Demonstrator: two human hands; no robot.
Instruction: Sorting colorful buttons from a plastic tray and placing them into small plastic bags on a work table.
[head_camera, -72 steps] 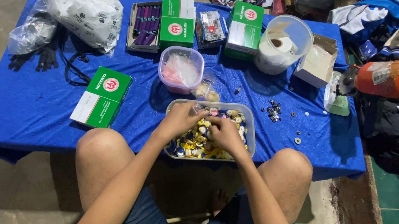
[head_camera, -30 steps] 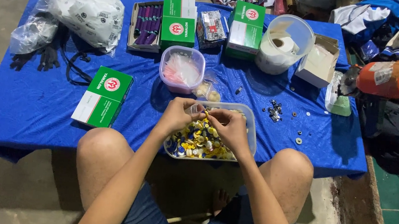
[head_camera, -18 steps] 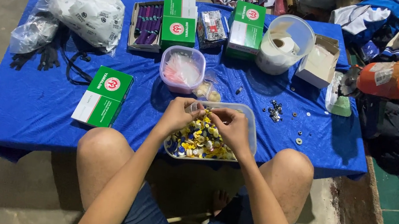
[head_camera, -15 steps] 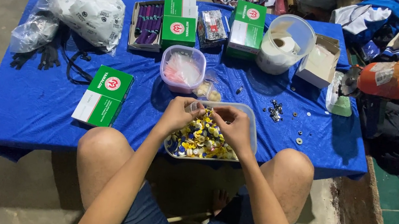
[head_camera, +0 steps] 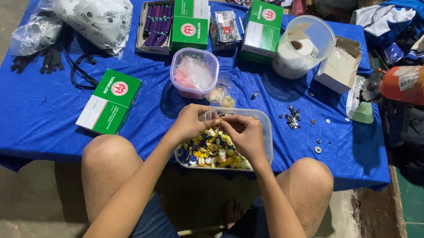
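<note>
A clear plastic tub [head_camera: 269, 135] of several small yellow and blue parts [head_camera: 212, 151] stands at the near edge of the blue-covered table [head_camera: 39, 111]. Both of my hands hover over it, fingertips meeting. My left hand [head_camera: 190, 122] pinches a small clear piece [head_camera: 209, 116]. My right hand [head_camera: 246, 134] pinches a tiny part against it; the part itself is too small to make out.
Beyond the tub sit a lidded tub with pink contents [head_camera: 195, 73], green boxes [head_camera: 110, 101], an open box of purple items [head_camera: 154, 25], a clear bucket [head_camera: 303, 46], a cardboard box [head_camera: 339, 65], plastic bags [head_camera: 90, 4], loose metal bits [head_camera: 292, 117]. Clothes and an orange object [head_camera: 418, 83] lie right.
My hands have lifted out of the heap of parts and come together above the tub's far side, fingertips now pinching small pieces.
</note>
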